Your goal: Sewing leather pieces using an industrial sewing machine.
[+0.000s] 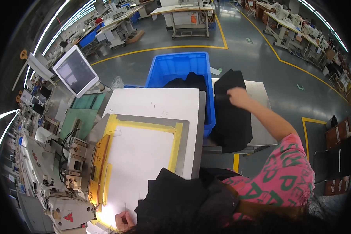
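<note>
My right hand (238, 96) reaches out to the stack of black fabric pieces (232, 124) on the metal side table. Its fingers are closed on a black fabric piece (231, 80) at the far end of that stack. Low in the picture, my left hand (123, 221) is curled beside the lit sewing head, over the white work surface (140, 156). A thin sliver shows by its fingertips, too small to name. More black fabric (175, 195) lies close to my body, overlapping the near right corner of the yellow-taped frame (176, 150).
An industrial sewing machine (62, 195) with a brass-coloured clamp bar (98, 167) stands at left, under a tilted screen (77, 71). A blue bin (210, 113) holding dark cloth sits beyond the table. Further workstations (183, 8) line the grey floor with yellow lines.
</note>
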The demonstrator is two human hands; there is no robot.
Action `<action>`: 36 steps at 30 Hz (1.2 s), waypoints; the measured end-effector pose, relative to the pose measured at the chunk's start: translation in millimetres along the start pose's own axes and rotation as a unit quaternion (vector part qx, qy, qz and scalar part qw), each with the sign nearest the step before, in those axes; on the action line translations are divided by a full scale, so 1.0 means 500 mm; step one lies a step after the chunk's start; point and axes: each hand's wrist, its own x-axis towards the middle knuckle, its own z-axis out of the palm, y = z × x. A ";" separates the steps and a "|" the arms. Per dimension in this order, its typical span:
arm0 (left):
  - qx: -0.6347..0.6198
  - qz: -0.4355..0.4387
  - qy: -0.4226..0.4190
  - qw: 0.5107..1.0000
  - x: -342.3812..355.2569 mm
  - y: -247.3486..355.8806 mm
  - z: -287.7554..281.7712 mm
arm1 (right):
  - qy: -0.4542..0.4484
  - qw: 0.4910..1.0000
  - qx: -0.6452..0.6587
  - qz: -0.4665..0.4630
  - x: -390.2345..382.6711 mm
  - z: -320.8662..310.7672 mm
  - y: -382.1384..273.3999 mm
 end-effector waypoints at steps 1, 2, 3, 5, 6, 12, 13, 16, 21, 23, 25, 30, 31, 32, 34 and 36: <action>-0.019 -0.002 -0.012 1.000 0.008 -0.017 0.002 | -0.140 0.990 -0.011 0.008 -0.039 0.033 0.003; -0.038 -0.004 -0.023 0.999 0.018 -0.044 0.005 | -0.277 0.961 -0.022 -0.021 -0.073 0.061 0.010; -0.045 -0.014 -0.024 0.999 0.053 -0.103 0.020 | -0.445 0.888 -0.032 -0.108 -0.071 0.075 -0.018; 0.392 -0.165 -0.151 0.892 0.013 -0.414 0.040 | -0.558 0.748 0.048 -0.358 -0.012 0.092 -0.149; 0.385 -0.139 -0.179 0.895 0.055 -0.226 0.092 | -0.576 0.744 0.113 -0.321 -0.024 0.066 -0.150; -0.011 0.061 0.423 0.904 -0.088 0.195 0.034 | -0.512 0.685 0.398 -0.333 0.043 -0.169 -0.487; -0.019 0.044 0.440 0.897 -0.114 0.195 0.025 | -0.483 0.718 0.389 -0.317 0.037 -0.172 -0.555; -0.040 -0.002 0.491 0.870 -0.198 0.200 0.008 | -0.396 0.736 0.387 -0.389 0.023 -0.090 -0.698; -0.091 -0.114 0.789 0.596 -0.491 0.105 0.113 | -0.274 0.696 0.419 -0.515 -0.014 -0.030 -0.885; -0.110 -0.137 0.895 0.411 -0.601 0.032 0.228 | -0.272 0.676 0.415 -0.545 -0.030 -0.022 -0.926; -0.091 -0.263 0.905 0.323 -0.648 -0.047 0.374 | -0.255 0.676 0.408 -0.559 -0.033 -0.012 -0.939; -0.067 -0.592 0.577 0.559 -0.597 -0.163 0.672 | -0.267 0.673 0.421 -0.546 -0.026 0.020 -0.946; -0.069 -0.593 0.577 0.558 -0.578 -0.169 0.689 | -0.267 0.672 0.420 -0.548 -0.028 0.018 -0.947; -0.032 -0.608 0.549 0.572 -0.563 -0.176 0.703 | -0.266 0.677 0.414 -0.548 -0.030 0.016 -0.948; 0.002 -0.618 0.522 0.588 -0.532 -0.181 0.696 | -0.261 0.685 0.404 -0.547 -0.027 0.013 -0.945; -0.035 -0.631 0.508 0.585 -0.520 -0.180 0.686 | -0.252 0.683 0.415 -0.545 -0.027 0.016 -0.943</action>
